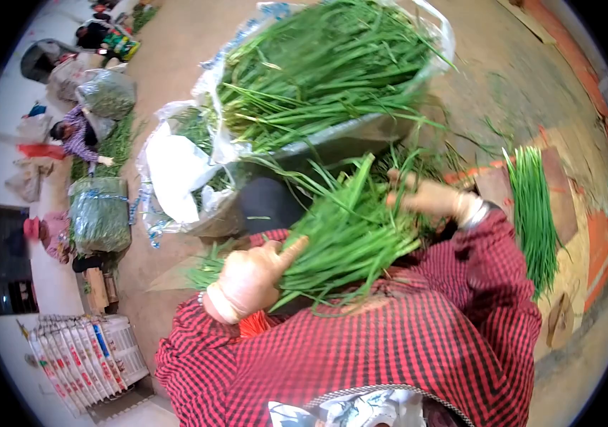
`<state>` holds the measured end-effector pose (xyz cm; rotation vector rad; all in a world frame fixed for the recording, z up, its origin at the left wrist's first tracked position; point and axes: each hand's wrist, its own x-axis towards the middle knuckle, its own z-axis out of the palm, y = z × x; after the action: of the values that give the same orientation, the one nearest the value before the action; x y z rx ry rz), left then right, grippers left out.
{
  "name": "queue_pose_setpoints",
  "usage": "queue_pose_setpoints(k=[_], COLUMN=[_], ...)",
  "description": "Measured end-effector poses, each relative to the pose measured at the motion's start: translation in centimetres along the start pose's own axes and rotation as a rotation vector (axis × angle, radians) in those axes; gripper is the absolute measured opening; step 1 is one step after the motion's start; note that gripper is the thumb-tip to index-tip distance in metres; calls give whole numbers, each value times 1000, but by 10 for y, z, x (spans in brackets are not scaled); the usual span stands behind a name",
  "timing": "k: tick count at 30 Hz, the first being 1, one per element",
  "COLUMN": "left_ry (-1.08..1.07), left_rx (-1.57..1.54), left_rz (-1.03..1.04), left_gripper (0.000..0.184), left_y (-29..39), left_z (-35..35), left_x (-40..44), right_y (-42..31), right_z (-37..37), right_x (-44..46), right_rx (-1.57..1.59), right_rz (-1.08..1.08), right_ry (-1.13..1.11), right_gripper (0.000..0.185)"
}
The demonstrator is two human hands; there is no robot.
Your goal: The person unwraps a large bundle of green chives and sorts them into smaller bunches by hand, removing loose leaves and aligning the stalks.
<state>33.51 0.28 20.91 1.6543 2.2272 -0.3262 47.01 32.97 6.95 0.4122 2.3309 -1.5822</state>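
My gloved left hand [250, 279] is closed around one end of a loose bunch of green chives [353, 245], held over my lap. My gloved right hand [432, 198] is beside the bunch's upper right side, its fingers apart and slightly blurred; I see nothing gripped in them. Just beyond the hands stands a big clear plastic bag [332, 139] heaped with more chives [332, 67]. To the right, a neat, straightened bundle of chives [533, 220] lies on a brown board [563, 199].
A white sack [179, 171] sits left of the big bag. Farther left are packed bags of greens [99, 217] and a person in a checked shirt [80, 135] by a green pile. Stacked white crates [83, 359] stand lower left. A sandal-like object [560, 320] lies at right.
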Motion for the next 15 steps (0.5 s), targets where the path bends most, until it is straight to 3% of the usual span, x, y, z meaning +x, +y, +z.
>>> queue_pose_setpoints(k=[1,3,5,7,9,12,15], left_ry=[2,-54,-119,-111,-131,-46,57], left_rx=[4,-15,-7,-9,-34,-2,-32], left_rz=[28,40,23,11,27,18,39], left_gripper=[92,88,86,85,84,85,88], left_y=[1,2,-1,-4,-8,-12,-18], left_z=[0,-6,-5,-2,4,8,15], left_x=[1,0,-2,-7,-13,-19,-21], right_y=[-23,-18,-28,-17,-4,24,73], right_z=[16,53,74,90,93,77,42], right_x=[-4,20,30,31,28,20,14], right_rx=[-79,-244,-246,-328,-481,-572,-562], right_rz=[-21,-83,180,151,137,180,170], right_ry=[-62,-119,-236,-166,-88,27,263], right_gripper=[111,112,100,81,46,29,26])
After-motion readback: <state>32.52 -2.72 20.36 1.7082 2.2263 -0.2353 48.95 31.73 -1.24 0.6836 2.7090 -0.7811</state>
